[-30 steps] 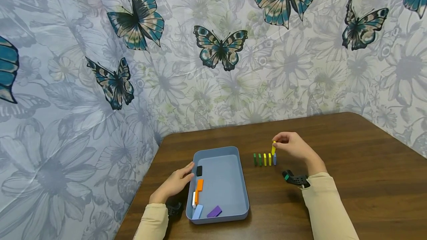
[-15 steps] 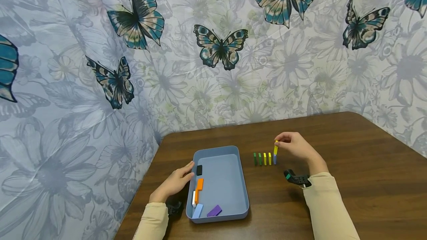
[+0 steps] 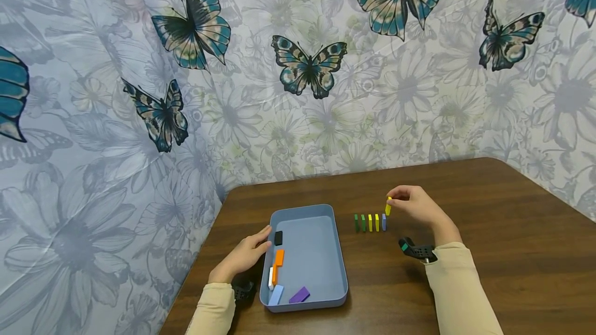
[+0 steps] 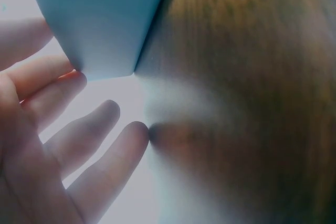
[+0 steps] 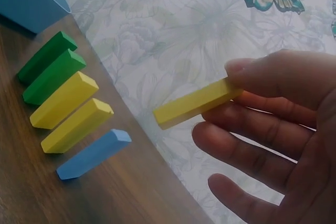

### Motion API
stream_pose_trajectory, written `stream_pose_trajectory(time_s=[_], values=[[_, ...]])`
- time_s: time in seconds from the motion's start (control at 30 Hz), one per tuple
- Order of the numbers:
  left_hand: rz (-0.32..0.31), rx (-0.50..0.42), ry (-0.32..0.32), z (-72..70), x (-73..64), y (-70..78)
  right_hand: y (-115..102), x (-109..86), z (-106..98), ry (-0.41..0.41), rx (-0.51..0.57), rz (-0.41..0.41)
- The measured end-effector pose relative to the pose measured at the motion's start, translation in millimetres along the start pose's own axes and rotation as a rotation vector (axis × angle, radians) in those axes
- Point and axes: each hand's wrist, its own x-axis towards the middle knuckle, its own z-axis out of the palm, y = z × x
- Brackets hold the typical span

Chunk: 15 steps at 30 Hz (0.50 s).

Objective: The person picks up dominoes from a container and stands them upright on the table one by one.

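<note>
Between thumb and fingertips, my right hand [image 3: 419, 210] pinches a yellow domino block [image 5: 191, 104], held off the table just right of and above a row. That row of upright blocks has two green ones [image 5: 55, 77], two yellow ones [image 5: 76, 126] and a blue block [image 5: 94, 155] at its right end. My left hand [image 3: 243, 257] rests its fingers against the left wall of a blue-grey tray [image 3: 343, 273]. In the left wrist view those fingers [image 4: 105, 116] are loosely spread, some touching the tray's outer side.
Inside the tray lie a black block [image 3: 278, 238], orange blocks [image 3: 279, 258], a white block [image 3: 270, 278], a light blue block [image 3: 276, 295] and a purple block [image 3: 299, 294]. The wooden table [image 3: 503, 231] ends at a butterfly-patterned wall covering [image 3: 400, 118].
My right hand has moved slightly to the right with the yellow block, from above the blue block to beside it. The left hand and tray have stayed still.
</note>
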Motion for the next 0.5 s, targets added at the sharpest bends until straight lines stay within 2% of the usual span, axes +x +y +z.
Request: stream_pose_trajectory(time_s=[0.23, 0.3, 0.37, 0.47, 0.5], values=[[0.005, 0.011, 0.004, -0.5, -0.1, 1.1, 8.3, -0.6, -0.1, -0.006, -0.011, 0.022], [0.005, 0.000, 0.001, -3.4, -3.8, 11.7, 11.1, -1.3, 0.2, -0.007, -0.011, 0.024], [0.008, -0.003, 0.001, -3.2, -4.1, 13.1, 13.6, -1.8, 0.6, -0.006, -0.020, 0.026], [0.005, 0.002, -0.005, -3.0, -3.7, 13.5, 16.8, -1.7, 1.8, -0.008, -0.034, 0.028], [0.008, 0.006, -0.003, -1.6, -1.6, 8.3, 17.7, -1.6, 2.3, -0.010, -0.040, 0.029]])
